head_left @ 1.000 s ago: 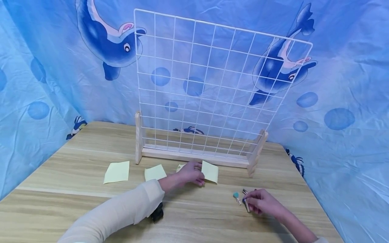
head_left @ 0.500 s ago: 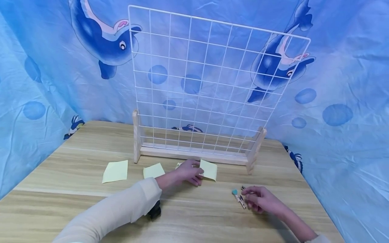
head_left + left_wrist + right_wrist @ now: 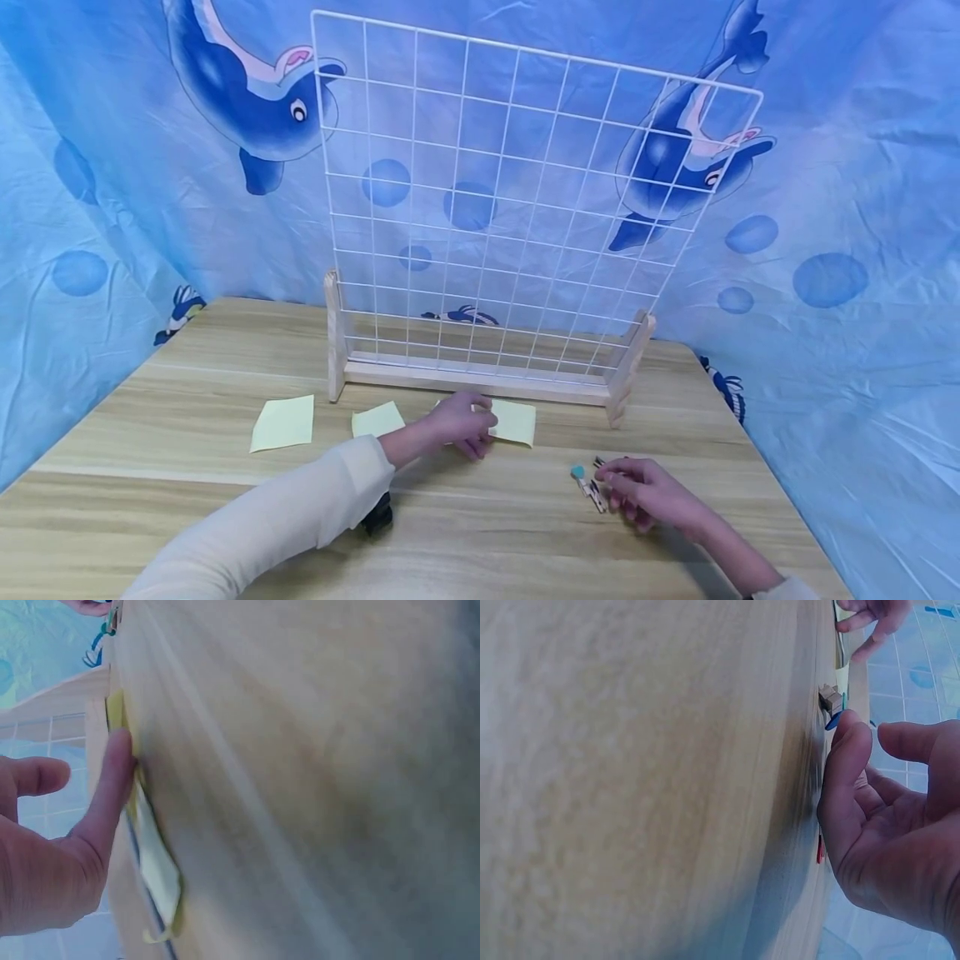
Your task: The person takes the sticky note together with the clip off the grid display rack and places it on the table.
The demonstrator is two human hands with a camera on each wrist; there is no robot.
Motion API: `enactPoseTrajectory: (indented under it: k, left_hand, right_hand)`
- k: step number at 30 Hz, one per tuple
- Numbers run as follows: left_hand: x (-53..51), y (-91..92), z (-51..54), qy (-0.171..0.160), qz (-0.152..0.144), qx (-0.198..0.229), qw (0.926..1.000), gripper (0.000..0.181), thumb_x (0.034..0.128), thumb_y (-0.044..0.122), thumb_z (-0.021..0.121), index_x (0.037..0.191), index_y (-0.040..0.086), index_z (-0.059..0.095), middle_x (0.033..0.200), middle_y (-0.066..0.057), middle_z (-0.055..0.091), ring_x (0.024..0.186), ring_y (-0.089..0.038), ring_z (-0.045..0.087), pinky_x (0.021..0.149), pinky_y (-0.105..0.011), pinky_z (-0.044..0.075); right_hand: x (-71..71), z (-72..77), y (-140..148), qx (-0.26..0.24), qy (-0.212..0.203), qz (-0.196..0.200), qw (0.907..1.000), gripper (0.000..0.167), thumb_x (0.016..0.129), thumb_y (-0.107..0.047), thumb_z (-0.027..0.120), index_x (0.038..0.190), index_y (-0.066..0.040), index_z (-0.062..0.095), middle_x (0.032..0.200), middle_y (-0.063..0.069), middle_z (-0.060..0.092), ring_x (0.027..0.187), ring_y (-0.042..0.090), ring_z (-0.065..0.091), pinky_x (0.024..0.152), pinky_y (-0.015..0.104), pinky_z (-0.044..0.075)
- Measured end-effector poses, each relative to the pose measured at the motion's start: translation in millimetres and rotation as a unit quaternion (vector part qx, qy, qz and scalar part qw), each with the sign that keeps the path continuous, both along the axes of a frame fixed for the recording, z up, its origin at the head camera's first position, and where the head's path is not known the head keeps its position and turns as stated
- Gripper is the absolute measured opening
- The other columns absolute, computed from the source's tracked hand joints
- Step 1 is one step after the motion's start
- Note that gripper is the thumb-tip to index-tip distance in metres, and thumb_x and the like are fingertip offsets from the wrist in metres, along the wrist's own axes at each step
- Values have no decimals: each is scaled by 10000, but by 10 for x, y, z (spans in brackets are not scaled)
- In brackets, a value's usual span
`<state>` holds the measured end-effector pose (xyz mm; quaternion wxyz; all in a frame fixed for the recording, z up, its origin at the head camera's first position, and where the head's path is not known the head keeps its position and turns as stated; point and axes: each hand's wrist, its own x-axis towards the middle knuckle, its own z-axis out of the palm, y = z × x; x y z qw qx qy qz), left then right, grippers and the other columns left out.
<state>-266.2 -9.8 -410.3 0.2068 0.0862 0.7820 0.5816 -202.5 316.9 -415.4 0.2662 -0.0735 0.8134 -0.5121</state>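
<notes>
My left hand (image 3: pixel 459 421) hovers over the table beside a pale yellow sticky note (image 3: pixel 514 422), which lies by the wooden stand's base. Its thumb and fingers are apart; in the left wrist view one finger overlaps the paper, and contact is unclear. Another note is mostly hidden behind that hand. Two more sticky notes lie farther left, one in the middle (image 3: pixel 378 419) and one at the far left (image 3: pixel 282 423). My right hand (image 3: pixel 652 493), loosely curled with nothing gripped, is beside several small clothespins (image 3: pixel 596 497), one topped with a teal heart (image 3: pixel 577 472).
A white wire grid (image 3: pixel 540 53) stands upright in a wooden stand (image 3: pixel 480 381) at the back of the table. A blue dolphin-print cloth (image 3: pixel 828 279) hangs behind and to the sides. Part of a black object (image 3: pixel 377 517) shows under the left sleeve.
The left hand has drawn slightly left, off the right sticky note, which now lies flatter on the table. The right hand has let go of a clothespin, now lying near the heart-topped one.
</notes>
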Motion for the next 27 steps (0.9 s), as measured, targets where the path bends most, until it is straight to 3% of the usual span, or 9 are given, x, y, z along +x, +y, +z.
enactPoseTrajectory:
  k: [3,8,13,20,27]
  left_hand:
    - [13,-2,31,333,-31,-422,9986,527,869,109,586,1337,-89,446,794,-178,691,596,-285,680,539,-360,578]
    - [33,-30,75,453,-99,-679,9966,484,875,129,594,1305,-66,487,796,-171,689,612,-296,684,548,-373,578]
    - [30,-86,122,370,-270,-687,9966,464,885,173,611,1289,-33,516,859,-155,695,650,-288,689,551,-381,574]
    - [40,-215,188,324,-725,-640,9948,465,901,196,589,1310,-10,511,963,-145,691,720,-263,691,540,-392,572]
    - [93,-415,242,0,-864,-529,9949,436,941,216,579,1321,13,511,1071,-167,653,818,-261,669,565,-412,576]
  right_hand:
    - [0,1,1,26,45,-22,10000,416,986,-299,502,1249,20,551,830,75,607,609,134,505,490,244,459]
    - [12,6,-2,75,40,-63,9999,414,985,-305,508,1250,11,557,862,74,614,608,133,512,488,260,476]
    - [31,41,-8,116,-31,-132,9998,438,979,-328,519,1256,9,559,929,81,620,667,156,549,511,278,498]
    - [47,96,6,-8,-56,-45,10000,458,975,-336,529,1268,17,544,994,93,627,733,178,582,518,277,505]
    - [77,153,35,-166,135,-4,9998,441,979,-287,535,1285,29,529,1036,145,613,777,221,603,505,302,513]
